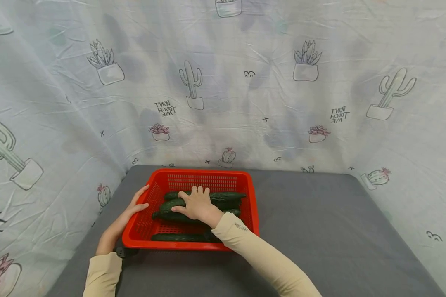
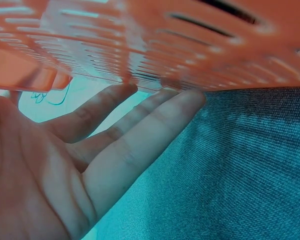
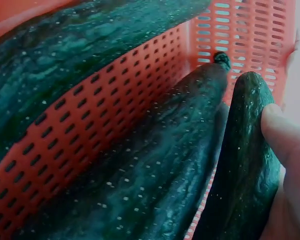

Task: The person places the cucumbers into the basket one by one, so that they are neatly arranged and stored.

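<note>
A red plastic basket [image 1: 171, 245] with slotted walls holds several dark green cucumbers. Inside it, my right hand [image 1: 198, 204] reaches down over one cucumber [image 1: 168, 205] and grips it. The right wrist view shows the thumb [image 3: 285, 130] pressed along that cucumber [image 3: 242, 150]; the other fingers are mostly hidden behind it. A thicker cucumber [image 3: 140, 170] with a stem end lies beside it. At the basket's left side is my left hand [image 1: 131, 209]. In the left wrist view its nearly straight fingers [image 2: 140, 135] touch the slotted wall from outside.
Another cucumber [image 1: 178, 237] lies along the basket's near wall, and one [image 1: 228, 196] lies toward the far wall. The basket stands on a grey cloth-covered table [image 1: 319, 231]. A white curtain [image 1: 245, 103] printed with cacti hangs behind and at both sides.
</note>
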The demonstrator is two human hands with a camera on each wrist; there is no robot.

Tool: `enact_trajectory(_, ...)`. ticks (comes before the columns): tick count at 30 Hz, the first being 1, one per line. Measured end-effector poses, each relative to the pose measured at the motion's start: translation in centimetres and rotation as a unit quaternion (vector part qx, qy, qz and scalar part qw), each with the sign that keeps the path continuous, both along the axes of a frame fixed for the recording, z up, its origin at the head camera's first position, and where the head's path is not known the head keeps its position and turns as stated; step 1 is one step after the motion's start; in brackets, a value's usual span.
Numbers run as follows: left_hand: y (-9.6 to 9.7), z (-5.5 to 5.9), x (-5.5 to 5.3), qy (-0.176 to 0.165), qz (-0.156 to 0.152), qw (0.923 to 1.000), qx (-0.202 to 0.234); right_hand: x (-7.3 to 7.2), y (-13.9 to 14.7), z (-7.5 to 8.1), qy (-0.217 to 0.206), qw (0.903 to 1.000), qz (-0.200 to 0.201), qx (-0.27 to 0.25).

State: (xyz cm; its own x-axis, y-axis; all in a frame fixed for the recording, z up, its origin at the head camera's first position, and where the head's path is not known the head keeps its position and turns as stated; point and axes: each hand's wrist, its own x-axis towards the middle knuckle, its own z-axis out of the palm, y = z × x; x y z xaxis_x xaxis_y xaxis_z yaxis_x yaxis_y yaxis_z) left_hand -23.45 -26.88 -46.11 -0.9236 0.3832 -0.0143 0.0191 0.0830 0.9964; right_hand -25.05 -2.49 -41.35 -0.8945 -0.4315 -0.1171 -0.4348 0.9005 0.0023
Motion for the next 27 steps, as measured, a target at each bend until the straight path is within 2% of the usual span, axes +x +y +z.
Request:
enact_trajectory(8, 0.0, 0.0, 0.0, 0.002, 0.001, 1.0000, 0.005, -0.2, 0.0, -0.4, 0.000, 0.9999, -0.006, 0.012)
enact_trajectory(18, 0.1, -0.1, -0.4, 0.017, 0.004, 0.9996, 0.022, 0.0, 0.3, 0.2, -0.016, 0.9998, 0.000, -0.008)
enact_trajectory(24, 0.0, -0.3, -0.5, 0.025, 0.002, 0.9993, 0.028, 0.2, 0.7, 0.5, -0.018, 0.9989, 0.015, -0.040)
enact_trajectory(27, 0.1, -0.6, -0.8, 0.055, -0.001, 0.9967, 0.060, 0.2, 1.1, 0.5, -0.020, 0.9982, 0.016, -0.054)
